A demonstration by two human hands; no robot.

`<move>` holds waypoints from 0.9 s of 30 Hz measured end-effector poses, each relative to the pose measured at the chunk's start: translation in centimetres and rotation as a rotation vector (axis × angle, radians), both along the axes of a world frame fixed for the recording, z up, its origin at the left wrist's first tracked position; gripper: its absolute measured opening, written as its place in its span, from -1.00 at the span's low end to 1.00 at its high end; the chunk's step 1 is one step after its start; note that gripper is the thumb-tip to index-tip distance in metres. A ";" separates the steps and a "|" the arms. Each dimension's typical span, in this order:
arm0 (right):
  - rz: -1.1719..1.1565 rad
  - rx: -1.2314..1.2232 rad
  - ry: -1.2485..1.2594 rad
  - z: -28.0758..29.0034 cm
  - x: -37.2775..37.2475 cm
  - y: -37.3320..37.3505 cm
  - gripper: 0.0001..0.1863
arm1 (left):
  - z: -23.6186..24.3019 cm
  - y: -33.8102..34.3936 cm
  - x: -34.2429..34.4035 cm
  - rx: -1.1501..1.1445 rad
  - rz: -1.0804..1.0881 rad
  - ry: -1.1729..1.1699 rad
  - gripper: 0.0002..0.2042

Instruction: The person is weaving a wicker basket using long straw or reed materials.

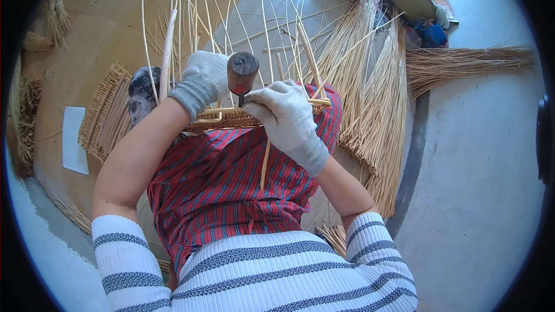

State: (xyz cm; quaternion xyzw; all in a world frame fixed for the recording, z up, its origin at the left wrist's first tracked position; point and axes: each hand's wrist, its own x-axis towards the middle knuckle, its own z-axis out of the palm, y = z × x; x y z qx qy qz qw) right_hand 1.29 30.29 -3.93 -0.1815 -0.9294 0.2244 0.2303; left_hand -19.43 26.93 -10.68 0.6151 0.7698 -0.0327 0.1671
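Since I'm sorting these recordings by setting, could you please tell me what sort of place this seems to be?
Probably a wicker-weaving workshop, judging by the part-woven piece being worked on, the large bundles of thin canes, and another woven item off to the left.

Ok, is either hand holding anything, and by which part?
The right hand appears to pinch the wooden-handled tool low on its thin shaft; whether the left hand holds anything cannot be told.
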 end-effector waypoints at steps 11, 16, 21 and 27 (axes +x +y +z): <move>0.475 -0.245 -0.426 1.6 0.7 4.6 -0.63 | 0.2 -0.9 0.4 0.181 -0.036 0.019 -0.70; 0.505 -0.282 -0.385 1.7 0.1 5.8 -0.66 | -0.7 -0.8 0.0 0.228 -0.127 0.149 -0.75; 0.447 -0.285 -0.324 1.9 -0.7 5.1 -0.76 | -0.3 -1.0 0.4 0.277 -0.083 0.033 -0.77; 0.414 -0.381 -0.425 1.9 -2.2 5.2 -0.76 | 3.0 -1.5 2.1 0.354 -0.025 0.017 -0.68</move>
